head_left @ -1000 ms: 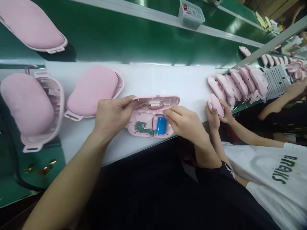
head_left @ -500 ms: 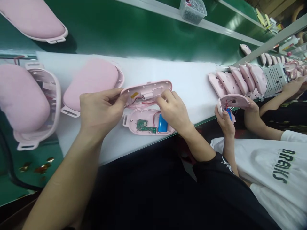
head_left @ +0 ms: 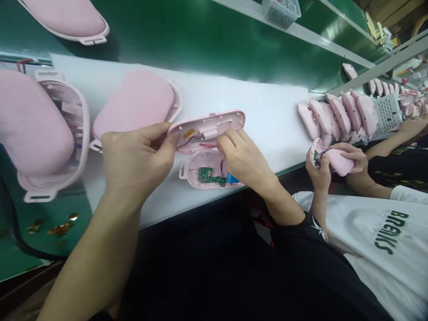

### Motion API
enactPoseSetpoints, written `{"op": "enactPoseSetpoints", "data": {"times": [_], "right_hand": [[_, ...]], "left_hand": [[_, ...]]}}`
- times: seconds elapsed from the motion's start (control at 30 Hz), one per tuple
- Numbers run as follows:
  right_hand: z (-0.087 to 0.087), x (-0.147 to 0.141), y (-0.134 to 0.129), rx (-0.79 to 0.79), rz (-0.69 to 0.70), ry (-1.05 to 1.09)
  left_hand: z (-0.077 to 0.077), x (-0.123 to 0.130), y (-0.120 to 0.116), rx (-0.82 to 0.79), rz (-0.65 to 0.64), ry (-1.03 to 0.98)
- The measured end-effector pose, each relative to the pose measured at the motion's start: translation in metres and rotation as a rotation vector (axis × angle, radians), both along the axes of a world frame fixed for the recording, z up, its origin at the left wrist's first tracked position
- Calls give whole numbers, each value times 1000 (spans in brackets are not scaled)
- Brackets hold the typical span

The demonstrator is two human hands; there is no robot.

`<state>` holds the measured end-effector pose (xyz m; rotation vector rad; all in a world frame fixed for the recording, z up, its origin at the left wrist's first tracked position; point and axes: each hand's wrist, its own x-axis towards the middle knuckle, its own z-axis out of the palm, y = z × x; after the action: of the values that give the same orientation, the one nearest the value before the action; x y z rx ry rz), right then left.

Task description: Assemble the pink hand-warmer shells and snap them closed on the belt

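Note:
My left hand [head_left: 137,160] grips the left end of a pink shell half [head_left: 214,120], its hollow side turned toward me. Inside that shell are a white connector [head_left: 210,133], a yellow sticker and thin red and dark wires [head_left: 189,142]. My right hand [head_left: 245,156] is closed, its fingertips pinched at the shell's inner right side, where red wires lead; what they hold is hidden. Below lies the other pink shell half [head_left: 197,162], open side up on the white sheet. It carries a green circuit board [head_left: 209,176] and a blue battery [head_left: 232,178], partly covered by my right hand.
Pink padded units [head_left: 137,98] lie at the left, one with its shell apart [head_left: 36,125]. A box of screws [head_left: 281,11] stands on the ledge. At the right, a co-worker's hands [head_left: 352,156] hold another unit near a row of pink shells [head_left: 337,113].
My right hand has shifted slightly and covers more of the blue battery. My left hand keeps its grip on the shell. The co-worker has turned their unit, its pink outside now showing.

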<state>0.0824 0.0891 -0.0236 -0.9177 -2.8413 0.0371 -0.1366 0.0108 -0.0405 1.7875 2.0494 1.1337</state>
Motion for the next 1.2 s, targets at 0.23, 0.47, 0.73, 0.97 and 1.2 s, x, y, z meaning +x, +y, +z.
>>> {"op": "enactPoseSetpoints", "data": {"times": [0.23, 0.47, 0.73, 0.97, 1.2], "right_hand": [[14, 2, -24, -870, 24, 386], [-3, 6, -34, -1034, -174, 574], [-5, 12, -36, -804, -107, 475], [-9, 18, -33, -450, 86, 449], [-20, 23, -43, -389, 10, 526]], "left_hand": [[-3, 9, -30, 158, 83, 146], [2, 15, -43, 84, 38, 153], [2, 15, -36, 303, -6, 238], [-6, 20, -33, 388, -9, 307], [-11, 21, -41, 337, 8, 256]]}}
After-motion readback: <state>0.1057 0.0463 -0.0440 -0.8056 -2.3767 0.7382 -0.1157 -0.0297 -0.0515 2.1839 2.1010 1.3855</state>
